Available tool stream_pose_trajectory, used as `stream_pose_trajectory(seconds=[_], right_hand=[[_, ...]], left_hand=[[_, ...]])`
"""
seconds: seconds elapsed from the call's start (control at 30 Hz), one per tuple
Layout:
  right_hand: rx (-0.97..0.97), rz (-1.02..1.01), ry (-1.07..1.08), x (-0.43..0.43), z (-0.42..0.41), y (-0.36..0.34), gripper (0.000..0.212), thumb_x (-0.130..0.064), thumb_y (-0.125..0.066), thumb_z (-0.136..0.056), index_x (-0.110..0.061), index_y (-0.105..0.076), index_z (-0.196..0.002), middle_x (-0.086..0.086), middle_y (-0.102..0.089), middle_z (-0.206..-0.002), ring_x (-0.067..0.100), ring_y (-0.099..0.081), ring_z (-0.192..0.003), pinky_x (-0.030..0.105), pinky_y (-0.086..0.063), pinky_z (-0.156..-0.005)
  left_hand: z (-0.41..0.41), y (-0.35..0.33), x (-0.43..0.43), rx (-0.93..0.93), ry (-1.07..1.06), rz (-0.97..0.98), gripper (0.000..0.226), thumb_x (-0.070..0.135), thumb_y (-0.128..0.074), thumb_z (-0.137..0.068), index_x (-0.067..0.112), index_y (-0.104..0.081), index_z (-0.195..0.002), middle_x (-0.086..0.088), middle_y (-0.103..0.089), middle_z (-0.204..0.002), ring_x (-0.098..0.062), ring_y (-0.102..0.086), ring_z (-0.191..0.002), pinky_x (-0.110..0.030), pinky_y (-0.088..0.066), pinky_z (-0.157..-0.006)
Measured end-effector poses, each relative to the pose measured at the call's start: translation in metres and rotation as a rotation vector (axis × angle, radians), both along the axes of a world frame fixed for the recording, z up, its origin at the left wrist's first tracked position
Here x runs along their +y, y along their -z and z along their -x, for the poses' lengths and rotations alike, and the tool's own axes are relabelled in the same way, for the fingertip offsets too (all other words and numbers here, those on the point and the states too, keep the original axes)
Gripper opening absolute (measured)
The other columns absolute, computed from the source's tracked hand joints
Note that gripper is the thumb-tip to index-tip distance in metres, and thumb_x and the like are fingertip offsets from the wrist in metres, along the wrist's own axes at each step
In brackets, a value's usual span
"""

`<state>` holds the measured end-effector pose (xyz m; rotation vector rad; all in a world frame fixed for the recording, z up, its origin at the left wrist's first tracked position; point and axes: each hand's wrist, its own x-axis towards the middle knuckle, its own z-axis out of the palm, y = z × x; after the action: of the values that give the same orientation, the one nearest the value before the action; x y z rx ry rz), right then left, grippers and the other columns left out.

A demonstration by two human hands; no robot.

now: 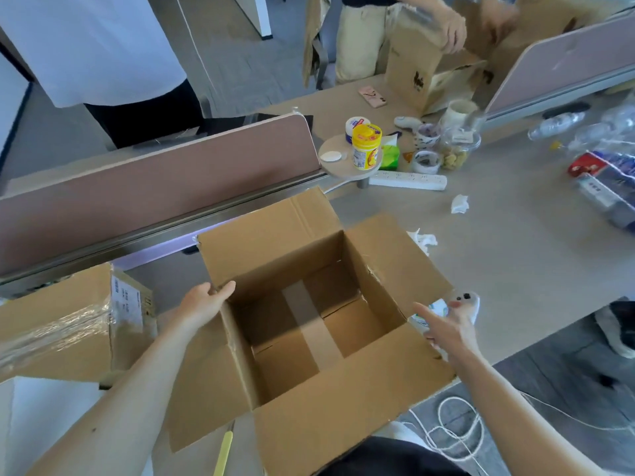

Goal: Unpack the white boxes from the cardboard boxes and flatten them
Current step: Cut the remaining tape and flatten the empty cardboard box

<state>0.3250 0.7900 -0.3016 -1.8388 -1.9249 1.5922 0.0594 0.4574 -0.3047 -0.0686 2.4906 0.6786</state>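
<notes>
An open cardboard box (309,417) stands on the desk in front of me, all of its flaps spread out. Its inside is bare, with a tape strip along the bottom seam. My left hand (202,300) rests against the box's left corner, thumb lying over the rim. My right hand (446,326) hovers over the right flap with fingers extended and holds nothing. A second cardboard box (62,324), wrapped in clear tape and bearing a label, sits to the left. A white box surface (41,420) shows at the lower left.
A pink desk divider (154,187) runs behind the box. Jars (366,146), a power strip (409,180) and crumpled tissues (458,204) lie beyond. Another person handles a cardboard box (415,73) at the far end. A yellow-handled tool (223,451) lies near me; white string (453,427) lies on the floor.
</notes>
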Motion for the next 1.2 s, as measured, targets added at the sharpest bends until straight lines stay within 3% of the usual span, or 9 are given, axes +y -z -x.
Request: stream_pose_trajectory(seconds=[0.2, 0.5, 0.6, 0.7, 0.87, 0.93, 1.0, 1.1, 1.2], right_hand=[[-0.165, 0.128, -0.413, -0.007, 0.012, -0.008, 0.039, -0.054, -0.06, -0.089, -0.015, -0.062, -0.083, 0.001, -0.065, -0.086, 0.012, -0.061, -0.074, 0.025, -0.047, -0.062], [-0.142, -0.111, -0.534, -0.005, 0.022, -0.033, 0.04, -0.035, -0.061, -0.094, 0.002, -0.066, -0.081, 0.012, -0.069, -0.083, 0.026, -0.066, -0.078, 0.035, -0.054, -0.071], [-0.081, -0.098, -0.501, -0.005, 0.02, -0.064, 0.042, -0.034, -0.057, -0.097, 0.001, -0.067, -0.075, 0.007, -0.064, -0.071, 0.016, -0.057, -0.065, 0.011, -0.038, -0.05], [0.035, -0.08, -0.493, -0.008, 0.032, -0.076, 0.045, -0.039, -0.058, -0.096, -0.008, -0.066, -0.064, 0.001, -0.065, -0.065, 0.005, -0.058, -0.053, 0.007, -0.036, -0.043], [0.212, -0.005, -0.458, -0.03, 0.064, -0.075, 0.03, -0.049, -0.055, -0.095, -0.021, -0.056, -0.107, -0.002, -0.063, -0.096, 0.015, -0.062, -0.086, 0.032, -0.048, -0.076], [0.236, 0.043, -0.468, -0.036, 0.073, -0.078, 0.027, -0.047, -0.055, -0.095, -0.022, -0.055, -0.105, 0.0, -0.063, -0.098, 0.017, -0.062, -0.087, 0.036, -0.05, -0.081], [0.266, 0.103, -0.453, -0.038, 0.077, -0.086, 0.023, -0.042, -0.059, -0.093, -0.02, -0.056, -0.099, 0.003, -0.064, -0.095, 0.017, -0.063, -0.085, 0.034, -0.051, -0.073], [0.327, 0.167, -0.43, -0.037, 0.076, -0.094, 0.02, -0.037, -0.063, -0.089, -0.017, -0.061, -0.089, 0.003, -0.068, -0.085, 0.015, -0.066, -0.075, 0.028, -0.05, -0.061], [0.373, 0.297, -0.469, -0.039, 0.071, -0.097, 0.02, -0.035, -0.065, -0.089, -0.015, -0.066, -0.086, -0.002, -0.069, -0.076, 0.011, -0.067, -0.061, 0.024, -0.053, -0.05]], left_hand=[[0.008, 0.011, 0.006, 0.126, 0.005, -0.012, 0.056, 0.051, -0.057, -0.095, 0.006, -0.045, -0.064, -0.011, -0.05, -0.067, -0.034, -0.055, -0.075, -0.036, -0.034, -0.062], [0.015, -0.024, 0.0, 0.255, 0.036, -0.135, 0.053, 0.041, -0.056, -0.098, 0.01, -0.039, -0.058, -0.009, -0.042, -0.051, -0.027, -0.045, -0.055, -0.036, -0.029, -0.054], [0.018, -0.044, 0.002, 0.264, 0.066, -0.191, 0.054, 0.045, -0.056, -0.097, 0.011, -0.039, -0.059, -0.007, -0.04, -0.053, -0.025, -0.041, -0.053, -0.036, -0.027, -0.055], [0.007, -0.056, 0.02, 0.236, 0.131, -0.258, 0.058, 0.048, -0.059, -0.094, 0.013, -0.032, -0.056, -0.004, -0.029, -0.055, -0.021, -0.033, -0.053, -0.037, -0.025, -0.058], [-0.025, -0.073, 0.052, 0.132, 0.251, -0.329, 0.063, 0.051, -0.062, -0.092, 0.014, -0.03, -0.051, -0.005, -0.024, -0.053, -0.019, -0.036, -0.05, -0.034, -0.031, -0.062], [-0.031, -0.079, 0.055, 0.103, 0.292, -0.398, 0.053, 0.047, -0.061, -0.094, 0.012, -0.048, -0.056, -0.003, -0.045, -0.055, -0.019, -0.053, -0.059, -0.031, -0.04, -0.071], [-0.038, -0.086, 0.059, 0.092, 0.337, -0.466, 0.023, 0.039, -0.059, -0.098, 0.021, -0.07, -0.086, 0.009, -0.073, -0.087, -0.006, -0.067, -0.085, -0.023, -0.046, -0.085], [-0.049, -0.094, 0.065, 0.07, 0.362, -0.536, 0.013, 0.031, -0.055, -0.101, 0.036, -0.064, -0.109, 0.014, -0.071, -0.112, 0.005, -0.063, -0.1, -0.013, -0.047, -0.085], [-0.055, -0.091, 0.069, 0.018, 0.342, -0.568, 0.018, 0.033, -0.054, -0.101, 0.037, -0.063, -0.116, 0.017, -0.07, -0.115, 0.002, -0.063, -0.105, -0.026, -0.05, -0.094]])
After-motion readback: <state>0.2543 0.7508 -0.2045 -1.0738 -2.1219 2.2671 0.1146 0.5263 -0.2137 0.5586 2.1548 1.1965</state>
